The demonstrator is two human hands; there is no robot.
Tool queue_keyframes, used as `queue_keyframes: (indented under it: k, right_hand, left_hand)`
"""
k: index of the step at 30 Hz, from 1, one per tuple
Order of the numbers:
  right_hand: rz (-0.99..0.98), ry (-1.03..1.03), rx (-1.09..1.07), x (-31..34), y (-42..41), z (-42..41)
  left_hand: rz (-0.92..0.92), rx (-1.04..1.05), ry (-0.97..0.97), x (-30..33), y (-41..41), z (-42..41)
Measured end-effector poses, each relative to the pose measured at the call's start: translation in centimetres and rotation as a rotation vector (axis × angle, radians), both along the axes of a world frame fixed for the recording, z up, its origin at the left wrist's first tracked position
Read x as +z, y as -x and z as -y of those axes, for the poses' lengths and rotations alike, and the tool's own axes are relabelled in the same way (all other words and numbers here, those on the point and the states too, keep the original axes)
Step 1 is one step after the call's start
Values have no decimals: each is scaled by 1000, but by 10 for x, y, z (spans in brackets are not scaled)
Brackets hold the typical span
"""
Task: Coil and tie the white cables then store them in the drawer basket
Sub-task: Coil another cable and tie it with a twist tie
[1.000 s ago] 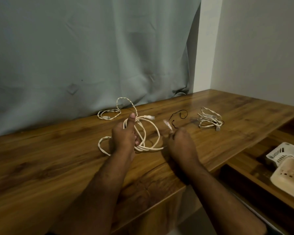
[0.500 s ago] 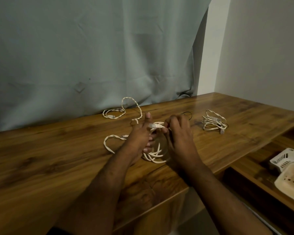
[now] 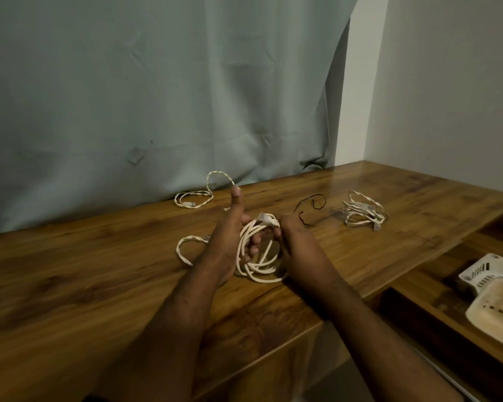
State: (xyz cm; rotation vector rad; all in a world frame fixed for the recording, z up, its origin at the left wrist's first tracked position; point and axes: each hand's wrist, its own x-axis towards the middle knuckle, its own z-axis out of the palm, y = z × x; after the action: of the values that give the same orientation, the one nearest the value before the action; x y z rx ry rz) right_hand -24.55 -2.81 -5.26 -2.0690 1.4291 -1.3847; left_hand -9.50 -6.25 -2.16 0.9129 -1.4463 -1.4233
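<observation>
White cable coil (image 3: 259, 248) held between left hand (image 3: 227, 242) and right hand (image 3: 295, 245) above wooden worktop (image 3: 70, 280), tied bundle (image 3: 363, 211) lying apart, baskets (image 3: 488, 274) seen lower right.

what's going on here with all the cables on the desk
A person is coiling a white cable over a wooden desk. The left hand holds the loops with the thumb up, and the right hand grips the coil near its plug end. A bundled cable lies further right, with a thin black tie between. Another loose cable lies by the curtain. The baskets hold no cables that can be seen.
</observation>
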Motion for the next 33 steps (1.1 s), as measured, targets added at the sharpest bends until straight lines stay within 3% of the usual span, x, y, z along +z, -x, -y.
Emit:
queue_keyframes:
  k: [6, 9, 11, 14, 16, 21, 26, 30, 33]
  right_hand:
    - [310, -100, -235, -8, 15, 22]
    - [597, -238, -294, -15, 21, 30]
    - [678, -286, -236, -16, 21, 30]
    - [481, -242, -228, -8, 16, 26]
    - [329, -212, -287, -3, 13, 24]
    - [293, -171, -196, -1, 11, 18]
    - [519, -262, -8, -6, 3, 18]
    - [582, -304, 86, -8, -2, 16]
    - [393, -217, -48, -5, 1, 18]
  left_hand:
    - [-299, -60, 91, -4, 12, 0]
    - [-170, -174, 134, -12, 25, -7]
    - [-53, -113, 173, -19, 39, -12]
    - [54, 184, 305, -24, 54, -11]
    - [-15, 321, 289, -19, 56, -10]
    - [-331, 303, 129, -11, 52, -9]
    - [-538, 325, 22, -5, 48, -2]
    - [-527, 332, -37, -2, 41, -1]
    - [-463, 239, -47, -2, 36, 0]
